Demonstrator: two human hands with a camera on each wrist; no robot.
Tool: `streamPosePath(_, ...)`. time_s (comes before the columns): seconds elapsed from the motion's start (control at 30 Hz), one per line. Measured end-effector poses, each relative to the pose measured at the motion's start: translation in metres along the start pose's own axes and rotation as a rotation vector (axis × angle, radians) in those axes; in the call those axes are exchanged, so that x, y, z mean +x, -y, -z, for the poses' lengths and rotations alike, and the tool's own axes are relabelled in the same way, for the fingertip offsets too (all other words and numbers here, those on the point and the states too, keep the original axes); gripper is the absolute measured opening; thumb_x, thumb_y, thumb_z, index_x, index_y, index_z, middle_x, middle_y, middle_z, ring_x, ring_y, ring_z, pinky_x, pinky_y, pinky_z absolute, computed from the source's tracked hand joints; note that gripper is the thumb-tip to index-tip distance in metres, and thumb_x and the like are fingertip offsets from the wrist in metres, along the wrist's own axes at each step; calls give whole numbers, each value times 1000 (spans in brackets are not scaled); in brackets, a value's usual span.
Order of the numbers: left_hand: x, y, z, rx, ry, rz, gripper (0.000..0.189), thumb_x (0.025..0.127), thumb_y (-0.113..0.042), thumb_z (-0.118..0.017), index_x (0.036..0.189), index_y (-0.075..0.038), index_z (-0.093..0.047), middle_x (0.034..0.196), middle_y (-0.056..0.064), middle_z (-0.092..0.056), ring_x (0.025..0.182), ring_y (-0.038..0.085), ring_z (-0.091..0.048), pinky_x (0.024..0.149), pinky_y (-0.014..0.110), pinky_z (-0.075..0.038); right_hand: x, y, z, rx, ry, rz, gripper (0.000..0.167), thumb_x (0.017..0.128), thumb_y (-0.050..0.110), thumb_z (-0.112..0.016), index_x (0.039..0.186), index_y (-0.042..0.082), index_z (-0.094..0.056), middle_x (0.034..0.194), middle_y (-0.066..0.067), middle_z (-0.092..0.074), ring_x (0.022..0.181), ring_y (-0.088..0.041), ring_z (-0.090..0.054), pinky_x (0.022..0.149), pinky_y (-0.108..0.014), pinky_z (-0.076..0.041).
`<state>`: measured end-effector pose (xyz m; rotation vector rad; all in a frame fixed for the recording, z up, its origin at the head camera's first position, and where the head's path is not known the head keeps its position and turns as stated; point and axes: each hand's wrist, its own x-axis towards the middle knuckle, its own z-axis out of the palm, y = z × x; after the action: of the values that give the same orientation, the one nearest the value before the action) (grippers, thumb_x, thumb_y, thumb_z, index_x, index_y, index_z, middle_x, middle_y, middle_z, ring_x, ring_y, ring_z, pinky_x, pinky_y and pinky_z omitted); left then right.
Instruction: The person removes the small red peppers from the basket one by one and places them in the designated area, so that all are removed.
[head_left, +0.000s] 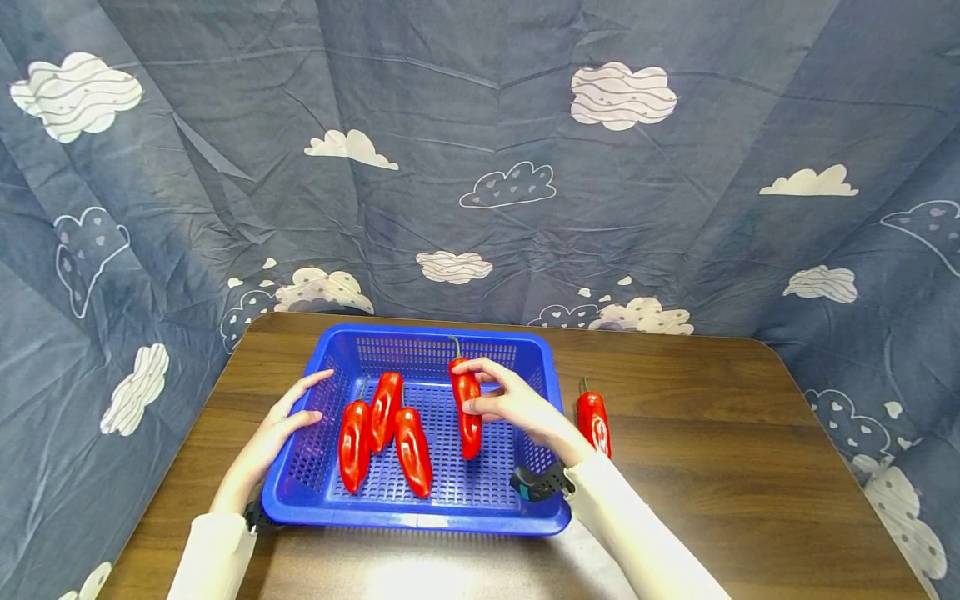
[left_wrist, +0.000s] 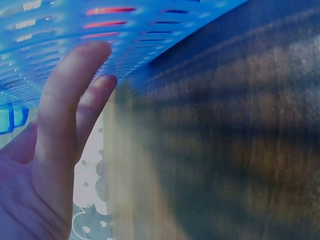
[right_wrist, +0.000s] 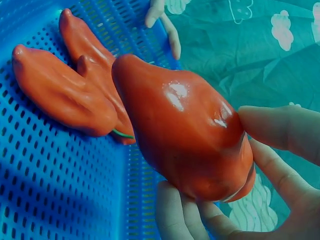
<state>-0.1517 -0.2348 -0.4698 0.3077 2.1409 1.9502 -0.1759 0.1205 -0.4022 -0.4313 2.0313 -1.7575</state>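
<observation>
My right hand (head_left: 517,407) pinches a long red pepper (head_left: 470,437) between thumb and fingers over the right half of a blue plastic basket (head_left: 420,522). Its green stem points to the basket's far side. In the right wrist view, the held pepper (right_wrist: 180,130) fills the middle, tip toward the upper left. Three more red peppers (head_left: 413,454) lie together in the basket's left half. At the left rim is my left hand (head_left: 273,429), thumb and index finger over the edge. The left wrist view shows its other fingers (left_wrist: 57,115) along the perforated outer wall.
Another red pepper (head_left: 592,417) lies on the brown wooden table (head_left: 712,442), right of the basket and partly behind the right forearm. A grey-blue curtain (head_left: 450,200) with white clouds hangs behind the table and at both sides.
</observation>
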Motion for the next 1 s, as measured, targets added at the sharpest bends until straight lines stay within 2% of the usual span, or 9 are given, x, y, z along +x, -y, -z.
streamPosePath(0.27, 0, -1, 0, 15, 0, -10, 57, 96, -7, -46, 149, -14, -29, 147, 21, -27, 114, 25, -50, 80, 38, -51, -4, 1, 8, -2, -9, 5, 46, 86, 2, -63, 130, 3, -52, 115, -21, -47, 91, -24, -60, 80, -48, -52)
streamPosePath(0.53, -1, -2, -1, -8, -2, 13, 57, 96, -7, -46, 150, -15, -29, 146, 21, -28, 114, 28, -50, 80, 40, -51, -9, 0, 18, -11, -36, -9, 46, 86, 4, -64, 131, 5, -52, 121, -21, -44, 89, -25, -61, 80, -46, -52)
streamPosePath(1.0, 0, -2, 0, 12, -1, 7, 56, 96, -7, -45, 149, -14, -29, 148, 21, -27, 117, 31, -47, 82, 39, -51, -24, 2, 41, -35, -75, -7, 48, 88, 8, -64, 134, 8, -50, 129, -21, -41, 97, -30, -60, 82, -44, -52)
